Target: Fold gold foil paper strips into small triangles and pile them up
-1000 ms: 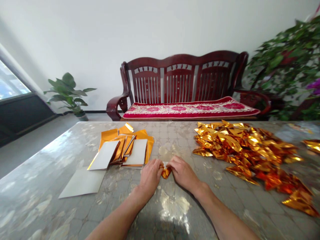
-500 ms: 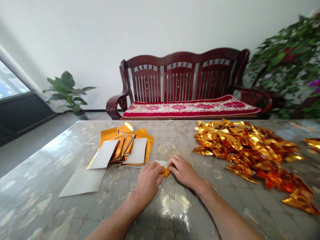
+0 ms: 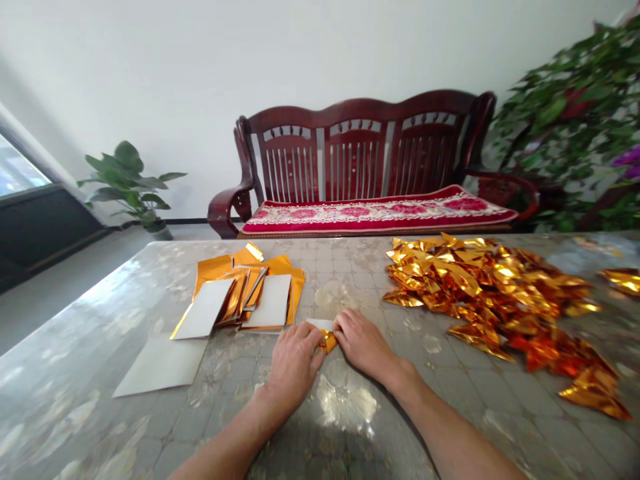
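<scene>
Between my hands, low over the middle of the table, is a sheet of gold foil paper, partly folded, its pale back showing at the far edge. My left hand is closed on its left side, fingers curled over it. On the right side, my right hand pinches the same paper with thumb and fingers. Much of the sheet is hidden under the fingers. Left of my hands lies a loose stack of gold foil paper sheets, some with the pale side up. Folded gold foil pieces are heaped to the right.
A single pale sheet lies flat on the patterned table at left. Clear plastic is at the far right. Beyond the table stand a dark red wooden bench with a patterned cushion and a potted plant.
The view has shifted slightly. Both hands stay at the same spot with the foil paper, whose gold part between the fingers looks a little different in shape.
</scene>
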A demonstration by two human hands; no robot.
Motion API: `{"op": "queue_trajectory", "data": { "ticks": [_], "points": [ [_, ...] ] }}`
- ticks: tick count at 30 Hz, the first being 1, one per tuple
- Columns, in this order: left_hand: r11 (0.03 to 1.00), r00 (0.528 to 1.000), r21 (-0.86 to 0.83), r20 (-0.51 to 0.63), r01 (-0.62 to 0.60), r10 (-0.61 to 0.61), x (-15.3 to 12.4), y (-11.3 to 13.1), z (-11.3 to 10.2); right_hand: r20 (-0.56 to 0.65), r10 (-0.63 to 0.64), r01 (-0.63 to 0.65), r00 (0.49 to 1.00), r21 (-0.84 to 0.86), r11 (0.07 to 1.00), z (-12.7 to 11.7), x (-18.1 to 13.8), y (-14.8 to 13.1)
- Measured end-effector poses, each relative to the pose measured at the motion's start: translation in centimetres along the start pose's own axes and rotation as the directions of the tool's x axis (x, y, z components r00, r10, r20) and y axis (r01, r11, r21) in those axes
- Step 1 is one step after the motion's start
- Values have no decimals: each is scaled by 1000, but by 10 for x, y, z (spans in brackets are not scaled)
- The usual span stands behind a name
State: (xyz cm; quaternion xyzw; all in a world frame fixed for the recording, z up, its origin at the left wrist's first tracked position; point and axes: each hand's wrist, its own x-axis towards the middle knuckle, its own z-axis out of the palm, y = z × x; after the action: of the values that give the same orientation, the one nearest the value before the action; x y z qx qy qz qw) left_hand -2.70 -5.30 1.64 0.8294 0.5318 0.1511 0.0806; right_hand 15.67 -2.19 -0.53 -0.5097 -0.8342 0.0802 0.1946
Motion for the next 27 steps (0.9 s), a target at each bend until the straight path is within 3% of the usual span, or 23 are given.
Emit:
{"op": "queue_trajectory", "data": {
  "ticks": [12, 27],
  "points": [
    [999, 999, 13, -34, 34, -34, 0, 4, 4, -28, 49, -51, 998, -71, 996, 1, -1, -5],
    [992, 999, 125, -33, -12, 17, 3, 8, 3, 0, 95, -94, 996, -80, 992, -1, -1, -10]
  ]
}}
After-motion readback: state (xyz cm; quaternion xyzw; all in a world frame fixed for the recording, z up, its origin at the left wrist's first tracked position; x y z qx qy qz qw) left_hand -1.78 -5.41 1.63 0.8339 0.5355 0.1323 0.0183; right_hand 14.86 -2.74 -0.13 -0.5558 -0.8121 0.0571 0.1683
